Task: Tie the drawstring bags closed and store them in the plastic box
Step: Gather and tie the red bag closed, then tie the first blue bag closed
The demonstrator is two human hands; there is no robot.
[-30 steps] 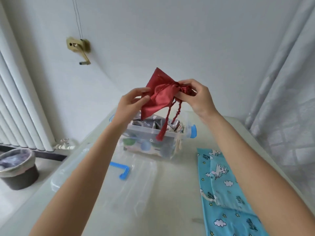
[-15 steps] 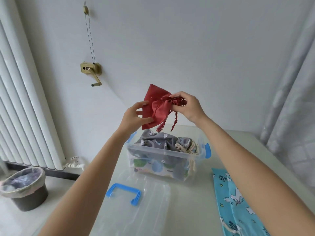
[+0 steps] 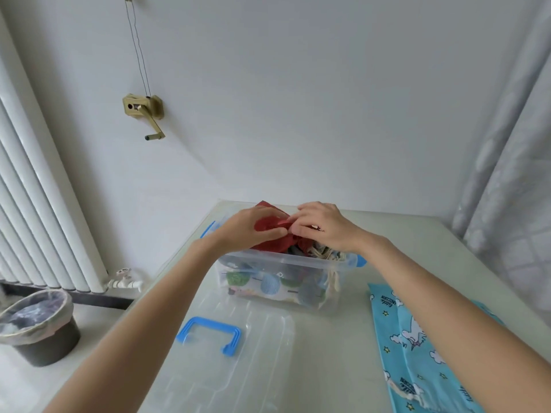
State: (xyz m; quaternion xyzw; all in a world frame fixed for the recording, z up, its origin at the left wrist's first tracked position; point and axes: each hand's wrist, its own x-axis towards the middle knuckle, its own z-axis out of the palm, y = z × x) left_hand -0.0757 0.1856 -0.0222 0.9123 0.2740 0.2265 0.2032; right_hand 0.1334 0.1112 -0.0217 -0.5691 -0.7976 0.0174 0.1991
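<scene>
Over the box: left hand (image 3: 253,226) and right hand (image 3: 320,226) are holding the red bag (image 3: 275,236), fingers curling onto its cloth.
Doing it well: I judge pressing it flat, cords tucked inside, is helping.
Plastic box (image 3: 280,260): is holding several patterned bags.
Lid (image 3: 238,362): is lying nearby, off.
Blue bags (image 3: 417,347): are waiting outside.

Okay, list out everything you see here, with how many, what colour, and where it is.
red drawstring bag: one, red, atop the box contents, under both hands
plastic box: one, clear with blue latches, mid table, holding patterned bags
lid: one, clear with blue handle, in front of the box
blue unicorn bag: at least one, light blue, table right
table: one, pale
bin: one, dark, lined, floor left
radiator: one, white, left wall
crank: one, brass, wall
curtain: one, white, right
left hand: on the red bag
right hand: on the red bag
</scene>
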